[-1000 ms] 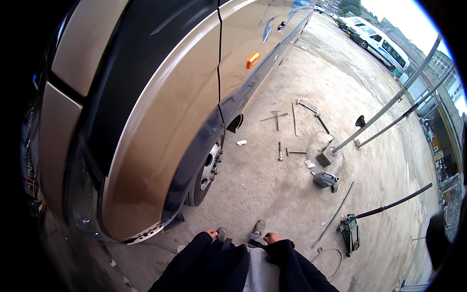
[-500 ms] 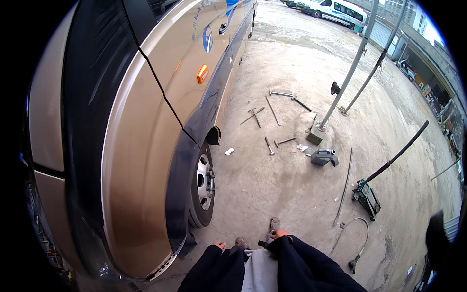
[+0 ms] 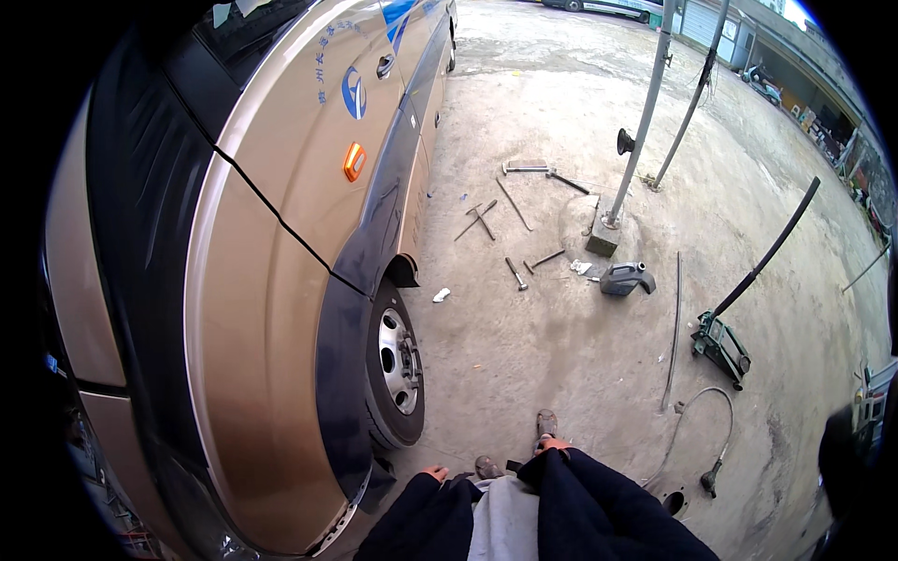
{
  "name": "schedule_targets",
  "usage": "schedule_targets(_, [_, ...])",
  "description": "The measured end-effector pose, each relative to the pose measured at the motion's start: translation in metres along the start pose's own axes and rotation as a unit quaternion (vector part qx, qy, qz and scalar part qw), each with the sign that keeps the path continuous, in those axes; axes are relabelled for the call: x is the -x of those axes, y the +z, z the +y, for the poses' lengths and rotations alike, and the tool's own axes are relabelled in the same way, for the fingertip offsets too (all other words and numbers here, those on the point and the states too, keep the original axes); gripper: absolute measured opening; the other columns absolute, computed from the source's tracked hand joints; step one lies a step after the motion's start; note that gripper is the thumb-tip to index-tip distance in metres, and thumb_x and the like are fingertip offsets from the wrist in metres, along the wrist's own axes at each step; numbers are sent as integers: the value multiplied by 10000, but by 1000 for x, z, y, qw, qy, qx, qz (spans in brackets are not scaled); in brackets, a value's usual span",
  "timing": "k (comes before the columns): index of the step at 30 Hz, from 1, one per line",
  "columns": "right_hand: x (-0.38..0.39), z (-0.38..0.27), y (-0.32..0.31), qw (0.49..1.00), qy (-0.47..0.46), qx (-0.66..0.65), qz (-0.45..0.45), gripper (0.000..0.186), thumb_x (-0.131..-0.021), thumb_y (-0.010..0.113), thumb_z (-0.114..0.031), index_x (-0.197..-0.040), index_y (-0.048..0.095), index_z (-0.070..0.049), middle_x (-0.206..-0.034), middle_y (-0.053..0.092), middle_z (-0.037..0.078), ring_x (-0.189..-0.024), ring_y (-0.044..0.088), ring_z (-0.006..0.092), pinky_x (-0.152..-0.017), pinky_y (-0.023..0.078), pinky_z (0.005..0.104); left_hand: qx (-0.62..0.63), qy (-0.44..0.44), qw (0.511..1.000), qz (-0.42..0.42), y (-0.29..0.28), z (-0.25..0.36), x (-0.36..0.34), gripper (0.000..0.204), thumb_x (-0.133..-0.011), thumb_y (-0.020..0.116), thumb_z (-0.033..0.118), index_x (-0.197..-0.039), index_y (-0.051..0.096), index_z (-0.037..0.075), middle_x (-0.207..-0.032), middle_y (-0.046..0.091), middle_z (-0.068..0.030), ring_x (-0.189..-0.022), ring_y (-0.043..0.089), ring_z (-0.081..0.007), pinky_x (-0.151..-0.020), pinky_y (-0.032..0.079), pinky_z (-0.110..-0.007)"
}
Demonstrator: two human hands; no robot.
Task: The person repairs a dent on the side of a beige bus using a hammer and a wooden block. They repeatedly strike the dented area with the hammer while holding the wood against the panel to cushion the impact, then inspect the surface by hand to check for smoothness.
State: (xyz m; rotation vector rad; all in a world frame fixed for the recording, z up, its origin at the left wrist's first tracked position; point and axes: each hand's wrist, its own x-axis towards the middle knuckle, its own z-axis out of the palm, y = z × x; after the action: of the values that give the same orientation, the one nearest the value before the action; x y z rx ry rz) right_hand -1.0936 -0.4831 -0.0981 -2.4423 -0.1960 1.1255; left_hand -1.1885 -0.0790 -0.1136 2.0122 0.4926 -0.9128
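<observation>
My left hand [image 3: 436, 473] hangs at the lower middle beside my dark jacket, its fingers loosely apart and holding nothing. My right hand [image 3: 552, 447] is at the jacket's front edge, fingers curled; whatever is in them is hidden. Both my shoes [image 3: 547, 423] show on the concrete below. Just ahead on the left stands a front wheel [image 3: 403, 388] with a silver rim, set in the dark lower trim of a gold-and-black coach [image 3: 262, 374]. A small white scrap [image 3: 441, 294] lies near it on the ground.
Several metal tools [image 3: 517, 276], a grey jug [image 3: 625, 280] and a pole on a concrete block [image 3: 601, 241] are ahead. A long-handled floor jack [image 3: 720, 351], a bar [image 3: 673, 327] and a hose [image 3: 725, 421] lie right. Parked vehicles [image 3: 599, 9] and an open workshop [image 3: 814, 112] are behind.
My view has turned toward the coach's side, so the tools and poles sit further left. My shoes have shifted right and forward in view; both hands stay low by the jacket.
</observation>
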Motion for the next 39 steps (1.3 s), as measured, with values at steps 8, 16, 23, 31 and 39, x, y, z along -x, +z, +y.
schedule_targets(8, [-7,16,2,999,-33,-1,25,399,-923,585,-397,-1004,714,-28,-995,714,227,-952,688,392,-832,535,485,-23,-16,1000,-5,5,14,1,495,-927,620,462,-1156,692,29,-925,722,-122,-775,661,-197,-739,533,-351])
schedule_targets(16, [0,14,-4,1000,-14,-12,10,424,-911,598,-423,-1019,711,-29,-990,715,219,-966,686,391,-840,535,487,-15,-13,1000,-21,14,11,-3,493,-926,628,472,-1150,698,38,-902,720,-104,-746,650,-177,-724,531,-342])
schedule_targets(23, [14,9,-11,1000,5,-16,-13,420,-923,598,-400,-1042,697,-10,-1043,702,230,-1016,662,396,-872,521,481,-29,-12,999,-13,22,13,-2,521,-923,623,487,-1152,693,25,-883,718,-123,-751,657,-200,-728,530,-364])
schedule_targets(31, [16,12,-12,999,14,-28,-18,408,-924,603,-376,-1099,675,-15,-1079,688,242,-1042,647,403,-887,506,492,6,-5,1000,-7,36,-5,-16,534,-917,624,507,-1137,695,26,-863,713,-132,-747,661,-220,-722,529,-375])
schedule_targets(39, [-7,24,-1,999,44,12,-25,446,-883,626,-428,-1147,677,-72,-1128,687,216,-1091,639,392,-915,505,485,35,-26,999,3,51,-29,-42,553,-902,618,536,-1129,705,39,-905,724,-148,-850,693,-274,-793,534,-395])
